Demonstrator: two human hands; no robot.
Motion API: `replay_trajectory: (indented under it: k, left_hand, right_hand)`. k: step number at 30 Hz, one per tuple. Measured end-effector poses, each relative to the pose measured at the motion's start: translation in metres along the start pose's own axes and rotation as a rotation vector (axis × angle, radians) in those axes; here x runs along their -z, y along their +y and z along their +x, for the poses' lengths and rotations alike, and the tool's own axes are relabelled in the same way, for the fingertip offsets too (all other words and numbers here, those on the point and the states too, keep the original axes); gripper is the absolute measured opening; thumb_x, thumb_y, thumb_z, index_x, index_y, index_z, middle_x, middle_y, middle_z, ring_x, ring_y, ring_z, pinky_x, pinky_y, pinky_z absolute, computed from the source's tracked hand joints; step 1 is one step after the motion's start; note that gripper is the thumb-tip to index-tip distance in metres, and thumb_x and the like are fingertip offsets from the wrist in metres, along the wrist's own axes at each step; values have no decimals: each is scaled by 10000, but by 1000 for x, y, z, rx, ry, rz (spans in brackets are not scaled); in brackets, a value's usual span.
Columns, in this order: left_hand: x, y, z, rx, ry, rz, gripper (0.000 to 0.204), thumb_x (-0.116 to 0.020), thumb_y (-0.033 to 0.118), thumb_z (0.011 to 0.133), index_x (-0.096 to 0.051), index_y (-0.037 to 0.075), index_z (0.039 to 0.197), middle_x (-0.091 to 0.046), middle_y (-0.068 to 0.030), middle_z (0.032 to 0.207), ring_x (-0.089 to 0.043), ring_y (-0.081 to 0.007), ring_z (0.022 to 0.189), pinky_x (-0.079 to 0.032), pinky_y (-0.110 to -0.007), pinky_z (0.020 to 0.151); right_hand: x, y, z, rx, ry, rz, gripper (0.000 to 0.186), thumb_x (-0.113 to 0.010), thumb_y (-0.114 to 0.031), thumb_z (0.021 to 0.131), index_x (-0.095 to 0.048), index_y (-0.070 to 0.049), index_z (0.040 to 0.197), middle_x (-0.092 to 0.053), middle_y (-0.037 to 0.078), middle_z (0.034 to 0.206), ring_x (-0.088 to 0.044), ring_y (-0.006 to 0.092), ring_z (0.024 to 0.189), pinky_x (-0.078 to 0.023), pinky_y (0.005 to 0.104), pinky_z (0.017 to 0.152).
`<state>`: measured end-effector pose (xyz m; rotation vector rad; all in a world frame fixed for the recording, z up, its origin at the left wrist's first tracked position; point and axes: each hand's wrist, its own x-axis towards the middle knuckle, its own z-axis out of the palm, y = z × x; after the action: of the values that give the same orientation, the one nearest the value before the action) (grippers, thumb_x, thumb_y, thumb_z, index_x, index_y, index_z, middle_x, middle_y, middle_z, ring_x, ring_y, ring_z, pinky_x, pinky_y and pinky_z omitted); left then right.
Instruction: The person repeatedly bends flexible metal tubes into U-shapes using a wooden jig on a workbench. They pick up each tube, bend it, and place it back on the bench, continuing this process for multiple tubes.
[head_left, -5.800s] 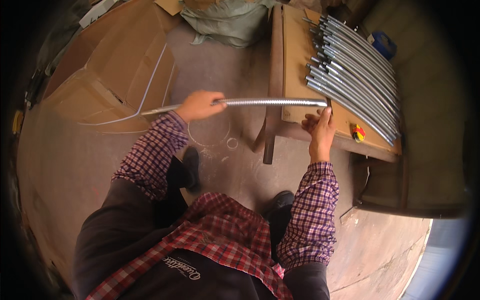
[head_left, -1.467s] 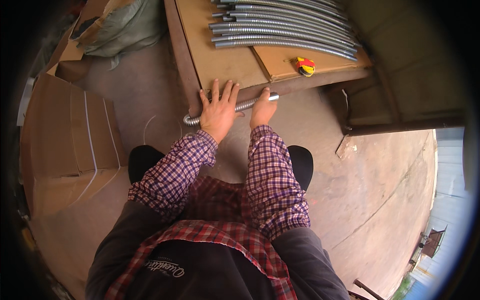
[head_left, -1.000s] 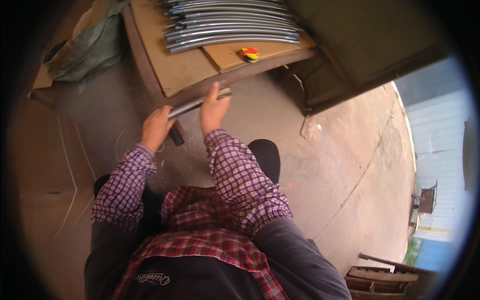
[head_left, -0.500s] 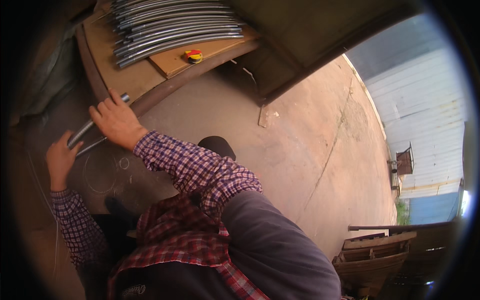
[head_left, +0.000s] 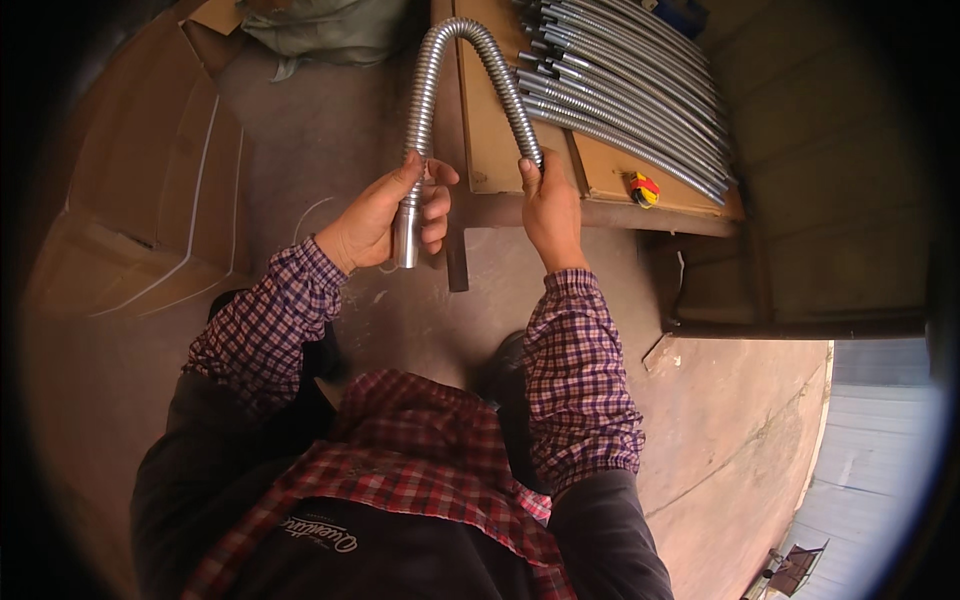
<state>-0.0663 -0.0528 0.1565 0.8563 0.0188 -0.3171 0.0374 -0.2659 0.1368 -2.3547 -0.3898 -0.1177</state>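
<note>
The wooden workbench point(head_left: 500, 150) fills the top of the view, a stack of straight corrugated metal hoses point(head_left: 640, 90) piled across it, cardboard boxes point(head_left: 140, 230) on the floor to the left. Half a second ago the flexible metal hose point(head_left: 440, 60) lay straight at the bench edge; now it's lifted and bent into an arch! Left hand point(head_left: 385, 215) is wrapped around its smooth end fitting, right hand point(head_left: 550, 205) clasps the other leg. A small red-and-yellow object point(head_left: 643, 188) sits on the bench.
</note>
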Motion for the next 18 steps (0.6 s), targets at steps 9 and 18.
replay_trajectory:
  k: [9,18]
  left_hand:
    - [6,1,5,-51,-23,-89,450,-391,583,1042,-464,139,1017,-373,72,667,-320,-7,449,-308,-172,380]
    - [-35,-26,3,-92,288,188,255,-564,289,1054,-409,130,929,-384,27,640,-351,-67,427,-315,-244,364]
  right_hand:
    - [-8,28,18,57,-238,313,538,-485,-507,1049,-613,-11,1215,-709,193,875,-687,358,845,-515,441,783]
    - [-28,-11,7,-50,-76,81,495,-523,-477,1041,-575,12,984,-648,229,757,-648,410,732,-472,504,648]
